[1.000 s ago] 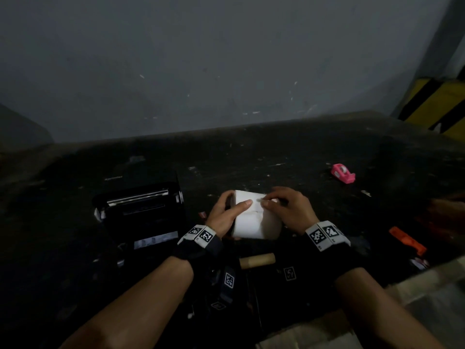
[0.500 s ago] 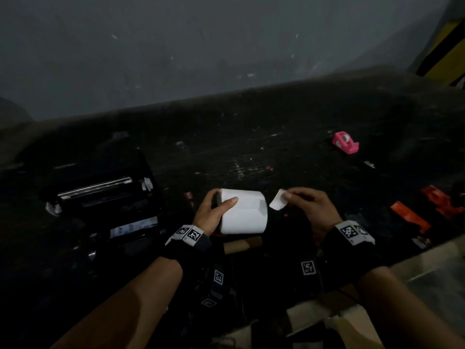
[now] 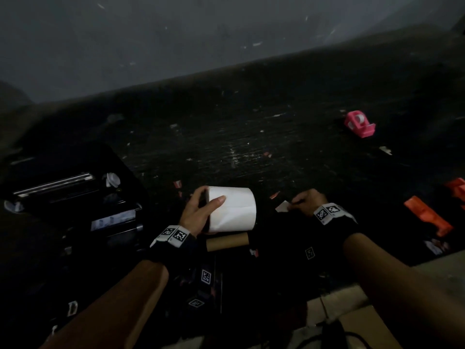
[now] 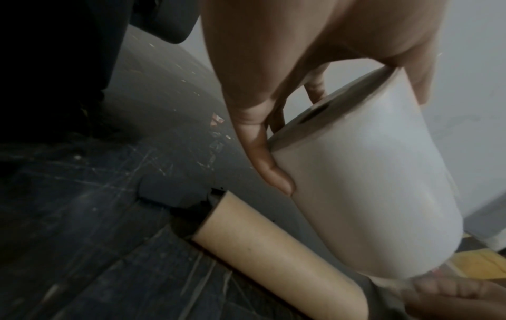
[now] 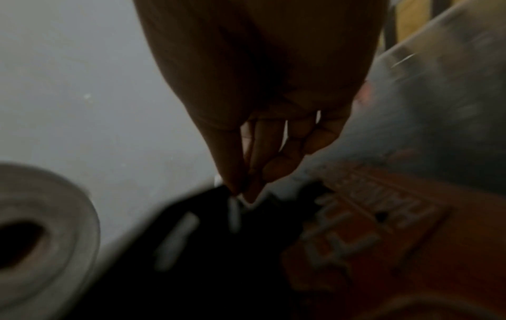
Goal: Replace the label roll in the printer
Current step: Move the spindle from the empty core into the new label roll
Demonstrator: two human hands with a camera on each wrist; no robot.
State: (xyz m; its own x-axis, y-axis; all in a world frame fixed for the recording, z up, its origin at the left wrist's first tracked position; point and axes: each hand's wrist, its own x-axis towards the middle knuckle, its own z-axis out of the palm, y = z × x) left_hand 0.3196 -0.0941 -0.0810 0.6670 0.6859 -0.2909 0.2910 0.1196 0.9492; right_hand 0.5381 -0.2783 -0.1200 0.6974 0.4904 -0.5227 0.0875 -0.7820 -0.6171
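Note:
My left hand (image 3: 201, 212) grips a full white label roll (image 3: 232, 209) by its left end, thumb across the front; the left wrist view shows the same roll (image 4: 383, 184) lying sideways just above the table. An empty brown cardboard core (image 3: 227, 242) lies on the table right below it, also in the left wrist view (image 4: 276, 259). The black label printer (image 3: 73, 197) stands open at the left. To the right of the roll, my right hand (image 3: 305, 201) pinches a small white scrap of label (image 3: 282, 206) low over the table; thumb and fingertips (image 5: 246, 190) meet.
A pink tape dispenser (image 3: 359, 124) sits at the back right. Orange pieces (image 3: 427, 215) lie at the right edge. Black straps with square markers (image 3: 206, 275) lie near the front. The dark tabletop (image 3: 251, 137) is scratched and dotted with paper scraps. A grey wall stands behind.
My right hand has pulled a small white scrap off the roll and carried it right and down toward the table. My left hand keeps hold of the roll. The camera has swung rightward.

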